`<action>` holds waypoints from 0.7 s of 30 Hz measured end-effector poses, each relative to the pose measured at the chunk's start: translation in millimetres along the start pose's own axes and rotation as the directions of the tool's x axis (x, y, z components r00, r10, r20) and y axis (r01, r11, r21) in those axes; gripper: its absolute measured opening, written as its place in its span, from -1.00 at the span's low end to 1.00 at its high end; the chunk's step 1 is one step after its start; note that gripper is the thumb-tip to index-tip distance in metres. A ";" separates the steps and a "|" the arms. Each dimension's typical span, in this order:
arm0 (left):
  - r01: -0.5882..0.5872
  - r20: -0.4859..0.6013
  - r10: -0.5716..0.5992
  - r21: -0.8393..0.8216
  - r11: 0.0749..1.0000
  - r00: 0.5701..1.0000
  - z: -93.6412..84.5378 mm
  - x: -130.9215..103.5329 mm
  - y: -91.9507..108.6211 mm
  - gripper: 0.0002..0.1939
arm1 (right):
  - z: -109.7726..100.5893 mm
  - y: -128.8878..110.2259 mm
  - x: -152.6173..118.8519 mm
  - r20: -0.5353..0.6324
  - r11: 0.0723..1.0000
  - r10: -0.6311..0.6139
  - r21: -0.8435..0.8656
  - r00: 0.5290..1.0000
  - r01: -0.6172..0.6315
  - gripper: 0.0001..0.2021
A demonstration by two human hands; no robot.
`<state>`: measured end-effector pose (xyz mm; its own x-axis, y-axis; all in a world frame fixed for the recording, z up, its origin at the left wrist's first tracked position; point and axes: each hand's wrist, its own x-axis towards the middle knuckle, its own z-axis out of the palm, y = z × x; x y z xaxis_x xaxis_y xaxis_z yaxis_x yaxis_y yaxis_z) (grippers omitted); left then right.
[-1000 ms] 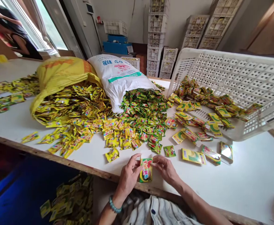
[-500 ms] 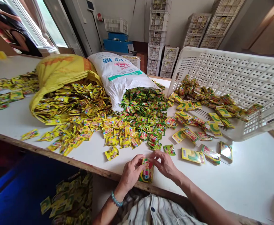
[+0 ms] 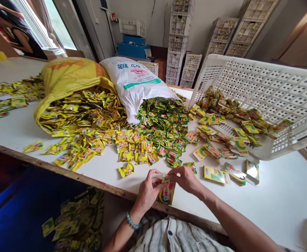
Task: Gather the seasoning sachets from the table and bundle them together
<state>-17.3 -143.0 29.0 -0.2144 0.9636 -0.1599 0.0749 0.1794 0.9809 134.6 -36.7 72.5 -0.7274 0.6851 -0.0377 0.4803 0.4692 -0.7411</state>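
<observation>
At far left, below the table [image 3: 279, 199], a blue bin [image 3: 14, 220] is seen, with flat packets [image 3: 76, 218] just right of it; whether they are held inside it cannot be told. Above, a yellow sack [image 3: 72, 71] is laid on its side, and yellow sachets [image 3: 90, 112] are spilled from its mouth toward the front edge. A white sack [image 3: 144, 80] is laid beside it.

By the left hand [image 3: 147, 190], half curled, the left side of a small box [image 3: 168, 192] is gripped, with the thumb set on the printed face. Green sachets [image 3: 161, 115] are heaped beyond. The box is held at the table's front edge, slightly tilted; whether any weight is borne by the table cannot be told.

By the right hand [image 3: 187, 180], nearly closed, the top edge is pinched between thumb and finger. A second ago that hand was placed at the box's right side; now it is brought over the top, and the box is shifted a little rightward. The white flap seen standing there is now mostly covered by fingers, so handling appears to be centred on the top end; whether it is closed cannot be made out.

At right, finished-looking boxes [image 3: 216, 175] are scattered before a tipped white basket [image 3: 248, 75].
</observation>
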 end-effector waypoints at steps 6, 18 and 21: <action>-0.039 -0.002 0.039 0.073 0.997 0.999 -1.0 -2.7 2.1 -0.60 | -10.6 12.0 17.3 0.151 0.979 0.078 0.174 0.986 -0.104 -0.71; -0.131 -0.030 0.149 0.333 0.934 0.988 3.3 -8.6 -3.0 -0.69 | 30.7 23.1 -35.2 -0.266 0.974 -0.202 0.045 0.943 0.222 -0.68; -0.133 -0.016 0.148 0.351 0.927 0.989 8.5 -4.4 -0.6 -0.71 | 42.8 21.7 -37.9 -0.302 0.965 -0.258 -0.037 0.918 0.259 -0.72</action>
<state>-8.1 -145.7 28.1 -0.2161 0.9763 -0.0114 0.4393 0.1077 0.8919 151.6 -76.3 29.1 -0.6432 0.6762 0.3592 0.2932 0.6509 -0.7002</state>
